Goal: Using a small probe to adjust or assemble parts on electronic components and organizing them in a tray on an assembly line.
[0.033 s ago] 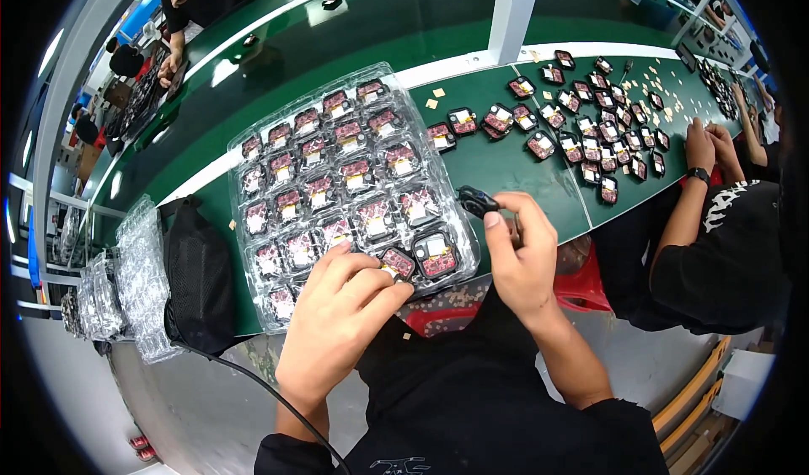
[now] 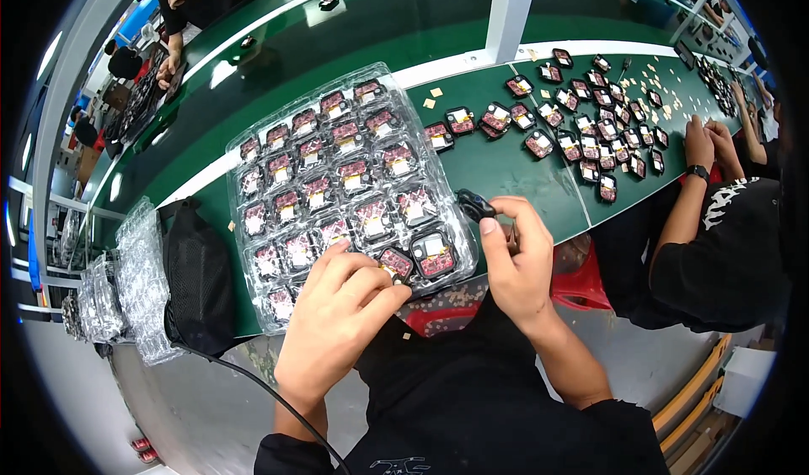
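A clear plastic blister tray [image 2: 451, 167] lies before me, its pockets filled with small black square devices showing red circuit boards. My left hand [image 2: 341, 298] is over its near edge, thumb and index finger closed around one square device [image 2: 394, 264]. That device sits tilted in the near row, partly covered by my fingers. Beside it, another square device [image 2: 433, 254] rests in the near right corner pocket. Just right of the tray, my right hand [image 2: 521, 252] pinches a black device [image 2: 477, 206], turned edge-on so its face is hidden.
Many similar devices [image 2: 587, 148] and small tan squares [image 2: 670, 104] are scattered across the green table [image 2: 548, 209]. A black bag [image 2: 198, 273] and stacked clear trays [image 2: 139, 277] stand at left. A co-worker [image 2: 716, 247] sits at right; a white post [image 2: 509, 20] rises behind.
My right hand has shifted slightly left and down with the black device, which tilts a little differently. My left hand stays nearly still on its device.
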Demonstrator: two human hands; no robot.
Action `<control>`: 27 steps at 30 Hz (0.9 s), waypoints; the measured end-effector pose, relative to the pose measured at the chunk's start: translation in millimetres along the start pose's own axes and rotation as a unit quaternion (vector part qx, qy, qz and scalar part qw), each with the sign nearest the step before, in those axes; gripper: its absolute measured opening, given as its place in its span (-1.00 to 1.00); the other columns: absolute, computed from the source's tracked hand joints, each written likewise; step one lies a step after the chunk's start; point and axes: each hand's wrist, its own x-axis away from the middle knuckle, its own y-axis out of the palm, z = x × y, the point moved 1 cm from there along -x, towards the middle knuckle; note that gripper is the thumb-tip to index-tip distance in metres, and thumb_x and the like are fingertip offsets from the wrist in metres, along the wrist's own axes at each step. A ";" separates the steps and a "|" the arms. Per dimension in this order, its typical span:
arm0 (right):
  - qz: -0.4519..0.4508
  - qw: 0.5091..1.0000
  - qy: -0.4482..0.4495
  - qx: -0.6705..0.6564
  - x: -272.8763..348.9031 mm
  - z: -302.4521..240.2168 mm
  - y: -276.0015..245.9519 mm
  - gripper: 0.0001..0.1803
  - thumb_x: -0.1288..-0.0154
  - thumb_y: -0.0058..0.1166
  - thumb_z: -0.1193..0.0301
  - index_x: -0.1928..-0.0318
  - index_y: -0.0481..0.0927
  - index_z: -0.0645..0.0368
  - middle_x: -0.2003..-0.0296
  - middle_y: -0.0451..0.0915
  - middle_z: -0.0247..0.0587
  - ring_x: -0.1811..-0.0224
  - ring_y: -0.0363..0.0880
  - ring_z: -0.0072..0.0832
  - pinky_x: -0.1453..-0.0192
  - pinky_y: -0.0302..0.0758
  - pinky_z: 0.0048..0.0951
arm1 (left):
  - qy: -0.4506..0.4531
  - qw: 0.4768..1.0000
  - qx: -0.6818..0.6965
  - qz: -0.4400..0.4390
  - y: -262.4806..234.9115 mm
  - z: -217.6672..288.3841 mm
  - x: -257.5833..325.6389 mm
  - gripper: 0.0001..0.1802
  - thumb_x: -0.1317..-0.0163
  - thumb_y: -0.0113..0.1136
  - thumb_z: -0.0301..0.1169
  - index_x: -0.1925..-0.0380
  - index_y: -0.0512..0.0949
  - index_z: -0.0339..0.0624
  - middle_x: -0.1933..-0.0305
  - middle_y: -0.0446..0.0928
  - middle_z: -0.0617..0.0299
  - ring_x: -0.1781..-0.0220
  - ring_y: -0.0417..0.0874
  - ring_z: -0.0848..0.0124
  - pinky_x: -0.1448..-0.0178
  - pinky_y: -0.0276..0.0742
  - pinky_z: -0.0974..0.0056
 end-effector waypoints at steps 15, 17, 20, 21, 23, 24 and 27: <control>0.013 0.999 -0.038 0.008 17.3 8.9 -1.6 -0.83 -0.45 0.17 0.55 0.05 0.54 0.40 0.17 0.59 -0.11 0.56 0.34 -0.64 0.49 0.31 -0.51 | -0.089 0.995 0.020 0.050 11.6 18.2 3.1 -0.51 -0.04 0.20 -0.70 -0.04 0.65 -0.20 0.14 0.52 0.16 0.02 0.54 0.13 -0.30 0.50 -0.04; 0.013 0.999 -0.042 0.011 18.0 8.7 -2.0 -0.82 -0.45 0.17 0.54 0.05 0.54 0.41 0.17 0.59 -0.10 0.56 0.34 -0.64 0.49 0.31 -0.51 | -0.099 0.994 0.021 0.050 12.9 20.7 3.6 -0.48 -0.03 0.20 -0.70 -0.08 0.63 -0.23 0.13 0.53 0.15 0.03 0.54 0.12 -0.22 0.52 0.01; 0.005 0.999 -0.033 0.008 18.7 8.9 -3.4 -0.82 -0.45 0.18 0.54 0.06 0.55 0.41 0.17 0.60 -0.10 0.55 0.34 -0.64 0.48 0.31 -0.52 | -0.117 0.990 0.028 0.068 12.6 23.5 3.1 -0.60 -0.17 0.29 -0.69 -0.04 0.65 -0.26 0.15 0.54 0.09 0.06 0.54 0.06 -0.05 0.51 0.07; 0.005 0.999 -0.033 0.008 19.0 9.4 -4.0 -0.82 -0.45 0.18 0.54 0.06 0.55 0.41 0.17 0.60 -0.10 0.55 0.34 -0.64 0.48 0.31 -0.52 | -0.116 0.989 0.038 0.077 12.6 24.5 2.2 -0.59 -0.15 0.33 -0.66 -0.04 0.64 -0.26 0.15 0.54 0.09 0.07 0.54 0.07 -0.04 0.51 0.07; 0.010 0.999 -0.032 0.015 19.6 11.0 -5.1 -0.83 -0.45 0.18 0.55 0.06 0.55 0.41 0.17 0.60 -0.10 0.55 0.34 -0.65 0.48 0.31 -0.52 | -0.115 0.988 0.049 0.086 12.7 24.2 2.5 -0.58 -0.13 0.37 -0.64 -0.05 0.64 -0.26 0.15 0.55 0.09 0.07 0.54 0.08 -0.02 0.51 0.06; 0.009 0.999 -0.032 0.014 19.6 10.4 -4.8 -0.83 -0.45 0.18 0.55 0.06 0.55 0.41 0.17 0.60 -0.10 0.55 0.34 -0.65 0.48 0.31 -0.52 | -0.112 0.989 0.044 0.083 12.5 23.6 3.7 -0.57 -0.09 0.41 -0.62 -0.03 0.65 -0.26 0.14 0.55 0.08 0.07 0.54 0.08 -0.03 0.51 0.06; 0.016 0.999 -0.036 0.009 19.6 10.1 -4.9 -0.83 -0.45 0.18 0.54 0.06 0.55 0.41 0.17 0.61 -0.10 0.55 0.34 -0.65 0.48 0.31 -0.52 | -0.111 0.989 0.052 0.082 9.3 23.1 4.7 -0.56 -0.03 0.47 -0.59 0.02 0.66 -0.27 0.09 0.56 0.07 0.03 0.56 0.07 -0.07 0.52 0.05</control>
